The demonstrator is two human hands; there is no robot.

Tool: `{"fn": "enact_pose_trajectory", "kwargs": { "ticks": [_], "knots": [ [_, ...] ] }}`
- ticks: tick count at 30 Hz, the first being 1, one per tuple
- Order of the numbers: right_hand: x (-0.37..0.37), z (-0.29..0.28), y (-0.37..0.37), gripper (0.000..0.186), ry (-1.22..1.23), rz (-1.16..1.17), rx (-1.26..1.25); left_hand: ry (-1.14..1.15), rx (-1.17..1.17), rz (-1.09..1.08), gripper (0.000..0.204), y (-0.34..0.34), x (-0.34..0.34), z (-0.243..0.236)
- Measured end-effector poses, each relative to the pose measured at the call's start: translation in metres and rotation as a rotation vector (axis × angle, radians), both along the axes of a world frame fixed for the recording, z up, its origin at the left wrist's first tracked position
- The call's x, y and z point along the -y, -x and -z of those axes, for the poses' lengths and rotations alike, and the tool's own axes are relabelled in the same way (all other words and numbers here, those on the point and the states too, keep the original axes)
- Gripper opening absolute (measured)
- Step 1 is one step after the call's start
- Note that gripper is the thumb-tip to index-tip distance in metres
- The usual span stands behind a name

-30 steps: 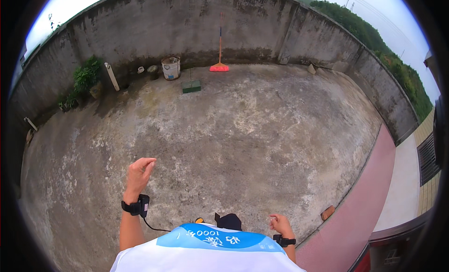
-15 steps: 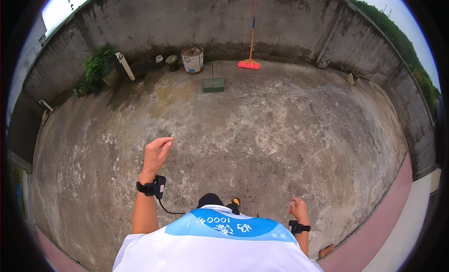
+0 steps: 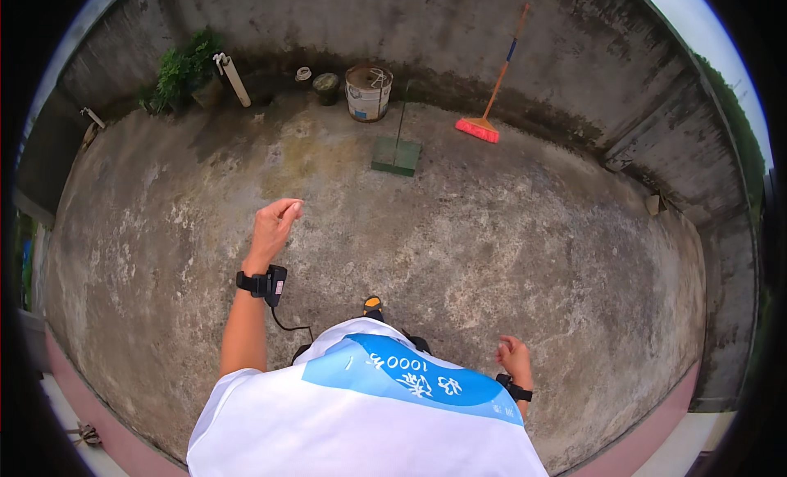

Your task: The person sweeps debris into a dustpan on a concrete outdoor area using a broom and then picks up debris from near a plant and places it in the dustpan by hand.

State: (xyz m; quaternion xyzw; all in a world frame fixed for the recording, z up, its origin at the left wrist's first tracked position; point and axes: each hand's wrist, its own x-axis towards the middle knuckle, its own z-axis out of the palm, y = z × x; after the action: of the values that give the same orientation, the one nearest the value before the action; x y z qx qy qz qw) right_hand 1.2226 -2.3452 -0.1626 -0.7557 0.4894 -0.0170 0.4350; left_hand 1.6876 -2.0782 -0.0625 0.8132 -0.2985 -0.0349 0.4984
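Note:
My left hand [image 3: 275, 228] is raised over the concrete floor, its fingers curled and pressed toward the thumb, with nothing in them. A black strap with a small black device [image 3: 266, 285] and a cable circles the left wrist. Lower down, my right hand [image 3: 514, 357] hangs by my side with loosely bent fingers slightly apart, holding nothing; a black band [image 3: 515, 388] is on that wrist. Both hands are well away from a green dustpan [image 3: 395, 156] with a thin upright handle and a broom [image 3: 478, 130] with pink-red bristles, whose orange and blue stick leans against the wall.
A white bucket [image 3: 367, 98] stands by the grey wall [image 3: 459, 47], beside a small dark pot [image 3: 326, 89]. Farther left are a pale pipe [image 3: 235, 82] and a leafy green plant [image 3: 187, 65]. Stained concrete floor [image 3: 459, 247] stretches ahead. My foot in an orange-and-black shoe [image 3: 373, 303] steps forward.
My view has moved closer to the dustpan, bucket and broom and turned somewhat. The orange-and-black shoe has come forward. Both hands remain free of objects; the left appears higher in view.

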Motion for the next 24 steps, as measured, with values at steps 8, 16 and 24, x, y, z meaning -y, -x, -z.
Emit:
{"fn": "enact_pose_trajectory", "kwargs": {
  "ticks": [8, 16, 24],
  "knots": [
    [0.096, 0.001, -0.073, 0.02, 0.005, 0.035, -0.158, -0.016, -0.15, 0.149, 0.017, -0.126, 0.196, 0.008],
    [0.325, 0.029, -0.164, 0.02, 0.036, -0.09, -0.201, 0.063, -0.117, 0.069, 0.032, -0.223, 0.345, 0.065],
    [0.527, -0.016, -0.341, 0.022, 0.173, -0.38, -0.08, -0.078, -0.218, -0.031, 0.037, -0.299, 0.437, 0.114]
  ]
}}
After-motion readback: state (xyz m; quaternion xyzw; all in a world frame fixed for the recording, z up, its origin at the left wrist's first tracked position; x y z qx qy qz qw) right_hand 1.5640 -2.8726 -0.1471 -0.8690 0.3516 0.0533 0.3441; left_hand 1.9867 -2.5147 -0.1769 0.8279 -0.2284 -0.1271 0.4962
